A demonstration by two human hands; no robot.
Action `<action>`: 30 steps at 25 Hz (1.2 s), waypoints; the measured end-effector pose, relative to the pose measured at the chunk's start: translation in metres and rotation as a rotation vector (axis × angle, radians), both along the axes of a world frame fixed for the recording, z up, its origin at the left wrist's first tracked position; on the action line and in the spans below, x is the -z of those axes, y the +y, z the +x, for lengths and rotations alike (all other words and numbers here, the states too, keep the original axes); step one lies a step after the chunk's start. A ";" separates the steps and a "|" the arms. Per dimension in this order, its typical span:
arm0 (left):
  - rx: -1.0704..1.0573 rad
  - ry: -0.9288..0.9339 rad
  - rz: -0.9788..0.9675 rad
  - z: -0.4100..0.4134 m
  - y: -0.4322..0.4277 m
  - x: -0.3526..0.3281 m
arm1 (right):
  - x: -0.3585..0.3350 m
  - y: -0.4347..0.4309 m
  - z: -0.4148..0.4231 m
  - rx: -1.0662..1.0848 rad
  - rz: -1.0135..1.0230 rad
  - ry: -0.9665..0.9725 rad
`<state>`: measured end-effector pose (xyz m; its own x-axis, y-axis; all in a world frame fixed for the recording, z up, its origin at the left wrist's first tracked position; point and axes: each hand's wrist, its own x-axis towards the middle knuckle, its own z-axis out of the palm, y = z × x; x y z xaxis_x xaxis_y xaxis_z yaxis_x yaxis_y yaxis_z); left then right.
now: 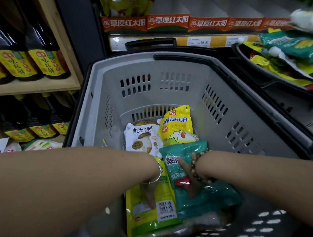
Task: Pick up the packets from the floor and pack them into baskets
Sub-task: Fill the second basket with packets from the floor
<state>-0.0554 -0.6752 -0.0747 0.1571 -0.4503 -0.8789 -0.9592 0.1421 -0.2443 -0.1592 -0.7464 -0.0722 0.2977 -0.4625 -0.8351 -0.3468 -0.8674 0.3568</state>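
A grey basket [171, 93] with a black rim stands in front of me, and both my arms reach into it. My left hand [148, 194] rests with straight fingers on a yellow-green packet [146, 219] near the basket's close end. My right hand [188, 178], a bead bracelet on its wrist, lies flat on a teal packet [207, 199] beside it. Farther in lie a white mushroom packet [142, 135] and a yellow packet with a chicken picture [177, 126].
A second basket [263, 73] at the upper right is filled with yellow and green packets. A wooden shelf [36, 86] of dark bottles stands at the left. Several packets [40, 145] lie low at the left, beside the basket. A store shelf with orange labels [168, 23] runs behind.
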 end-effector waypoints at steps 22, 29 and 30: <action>-0.513 0.455 -1.376 0.222 0.186 -0.142 | -0.160 0.117 0.206 -0.114 -0.083 -1.403; -0.895 0.427 -1.315 0.326 0.241 -0.063 | -0.122 0.188 0.324 -0.141 -0.045 -1.262; -0.932 0.401 -1.296 0.338 0.248 -0.047 | -0.109 0.195 0.340 -0.125 -0.044 -1.225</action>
<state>0.2830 -0.4275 -0.0273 0.6476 -0.7594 -0.0633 -0.6195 -0.5730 0.5365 0.1804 -0.5518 0.0370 0.9177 -0.3950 0.0415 -0.3883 -0.9142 -0.1159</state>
